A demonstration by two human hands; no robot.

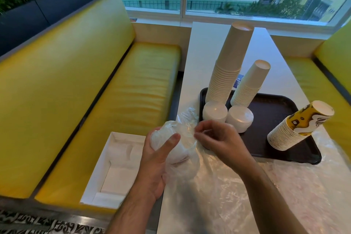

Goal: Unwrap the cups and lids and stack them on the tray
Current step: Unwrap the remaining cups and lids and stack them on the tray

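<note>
My left hand (pixel 157 159) grips a stack of white lids still inside a clear plastic wrap (pixel 180 150), held over the table's left edge. My right hand (pixel 218 138) pinches the loose end of that wrap near its top. Behind them lies a dark brown tray (pixel 269 112). On it stand a tall stack of white cups (pixel 228 66), a shorter white stack (pixel 250 85), a stack of yellow printed cups (pixel 296 127) at the right, and two unwrapped lid stacks (pixel 215 112) (pixel 240 118) at the front left.
Empty clear plastic wrap (pixel 266 195) is spread over the white table in front of the tray. An open white cardboard box (pixel 114 167) sits on the yellow bench (pixel 95 100) at my left. A second yellow bench (pixel 334 74) and a window lie beyond.
</note>
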